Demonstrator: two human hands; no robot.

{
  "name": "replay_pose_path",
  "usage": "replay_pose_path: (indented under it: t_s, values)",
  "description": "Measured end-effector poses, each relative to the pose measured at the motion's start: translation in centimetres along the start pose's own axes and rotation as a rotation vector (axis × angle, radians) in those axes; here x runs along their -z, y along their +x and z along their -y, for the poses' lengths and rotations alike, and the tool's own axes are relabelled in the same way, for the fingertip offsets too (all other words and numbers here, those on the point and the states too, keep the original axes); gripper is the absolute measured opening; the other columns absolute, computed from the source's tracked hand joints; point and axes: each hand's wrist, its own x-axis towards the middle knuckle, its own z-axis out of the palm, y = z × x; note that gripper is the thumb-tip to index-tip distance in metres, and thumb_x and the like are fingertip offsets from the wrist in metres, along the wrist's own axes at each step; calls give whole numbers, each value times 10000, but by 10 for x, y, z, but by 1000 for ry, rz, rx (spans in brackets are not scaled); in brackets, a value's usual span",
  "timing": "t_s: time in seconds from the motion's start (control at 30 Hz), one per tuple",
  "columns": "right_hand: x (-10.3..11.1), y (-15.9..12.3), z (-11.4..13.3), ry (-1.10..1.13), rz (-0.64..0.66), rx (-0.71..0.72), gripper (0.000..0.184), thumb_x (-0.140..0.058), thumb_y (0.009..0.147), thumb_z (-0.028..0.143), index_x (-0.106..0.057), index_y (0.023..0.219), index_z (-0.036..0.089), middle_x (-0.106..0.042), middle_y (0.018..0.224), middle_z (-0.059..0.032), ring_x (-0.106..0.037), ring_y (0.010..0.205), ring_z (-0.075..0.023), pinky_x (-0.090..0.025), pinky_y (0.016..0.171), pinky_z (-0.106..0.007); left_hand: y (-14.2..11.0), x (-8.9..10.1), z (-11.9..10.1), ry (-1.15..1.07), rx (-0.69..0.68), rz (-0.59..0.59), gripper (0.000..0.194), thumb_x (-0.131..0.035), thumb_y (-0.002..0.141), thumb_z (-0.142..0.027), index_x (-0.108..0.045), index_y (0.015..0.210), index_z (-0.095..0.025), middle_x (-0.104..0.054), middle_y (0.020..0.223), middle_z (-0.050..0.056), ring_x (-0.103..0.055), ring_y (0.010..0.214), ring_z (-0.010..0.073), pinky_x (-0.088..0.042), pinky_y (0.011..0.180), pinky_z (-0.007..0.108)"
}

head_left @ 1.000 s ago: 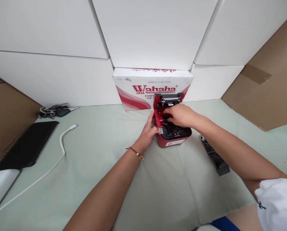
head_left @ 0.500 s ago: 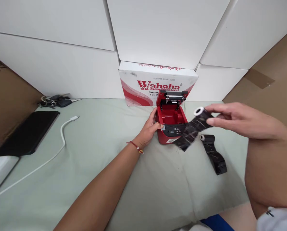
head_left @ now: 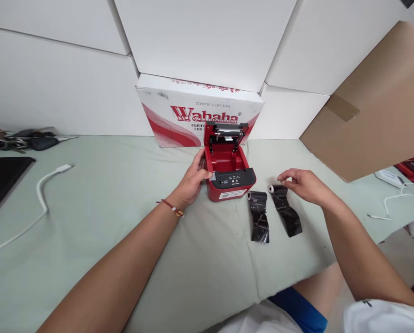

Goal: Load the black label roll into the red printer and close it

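A small red label printer (head_left: 227,182) stands on the green cloth with its lid raised and its red inside showing. My left hand (head_left: 190,182) grips the printer's left side, the thumb on its front corner and the fingers behind the wall. In front of the printer's right corner lies a black ribbon roll (head_left: 258,217) with a white core, its loose end trailing forward. A second black ribbon roll (head_left: 286,210) lies to the right of it, also partly unrolled. Just above and right of this second roll is my right hand (head_left: 302,184), fingers loosely bent and apart, holding nothing.
Behind the printer a white and red Wahaha carton (head_left: 200,111) leans against white boxes. A cardboard panel (head_left: 373,120) stands at the right. Keys (head_left: 29,140), a black flat device (head_left: 5,178) and a white cable (head_left: 42,196) lie at the left.
The ribbon roll in my right hand has been put down on the cloth beside the other roll and let go. My left hand keeps its grip on the printer. The view has shifted right.
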Motion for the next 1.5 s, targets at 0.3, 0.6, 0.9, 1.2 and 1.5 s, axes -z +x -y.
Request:
replay_pose_path:
  t_s: [0.3,0.6,0.9,1.2,1.5]
  values:
    - [-15,9,-2,-343,224,140,411,-659,986,251,-803,1371,256,-812,1310,-120,-784,1113,-300,-590,889,-369,0,-3,-1,17,-11,13,1036,-741,765,-316,-395,1741,-299,-499,1792,78,-435,1666,388,-365,1393,574]
    - [24,15,78,-629,163,133,356,-638,969,204,-818,1271,263,-792,1303,-133,-782,1022,-338,-452,662,-370,-1,-4,-1,-1,-1,1,1041,-743,754,-308,-409,1740,-311,-514,1775,68,-448,1655,384,-334,1405,569]
    - [28,13,98,-382,161,204,303,-682,981,284,-816,1251,265,-838,1270,-82,-788,1101,-312,-581,847,-380,0,-8,-4,-34,20,-2,1096,-743,738,-315,-365,1766,-278,-632,1655,95,-510,1602,406,-361,1387,612]
    - [38,19,161,-315,-56,440,379,-556,1031,206,-775,1334,271,-852,1247,-101,-793,1064,-332,-603,867,-415,-1,-9,-4,-67,36,-12,1092,-757,729,-301,-382,1754,-285,-719,1519,88,-561,1548,402,-381,1355,632]
    - [-15,79,206,-564,137,336,348,-595,992,54,-754,1294,120,-818,1295,-229,-794,1135,-360,-556,862,-366,-4,-15,-13,-53,66,-28,1148,-745,709,-304,-322,1774,-224,-707,1530,106,-583,1487,365,-376,1340,549]
